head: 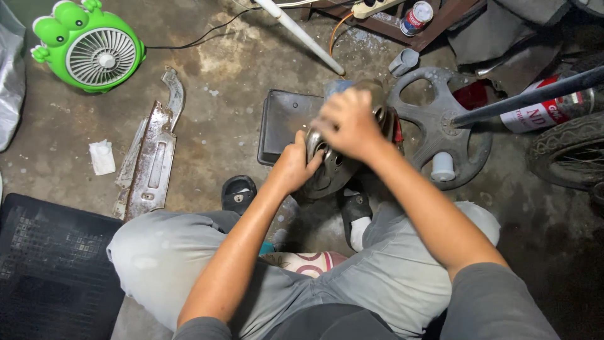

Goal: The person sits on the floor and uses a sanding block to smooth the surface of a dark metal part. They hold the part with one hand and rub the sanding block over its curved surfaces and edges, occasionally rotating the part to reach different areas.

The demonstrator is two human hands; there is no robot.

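I sit on the floor with a round silver wheel cover standing tilted between my feet. My left hand grips its left rim. My right hand lies on top of the cover, blurred by motion, fingers curled; I cannot tell whether it holds a cloth or anything else. A dark flat tray lies on the floor just behind the cover.
A grey spoked wheel cover with a small white cup on it lies to the right. A rusty metal panel lies to the left, a green frog-shaped fan at far left. A black mat, a tyre and a can are nearby.
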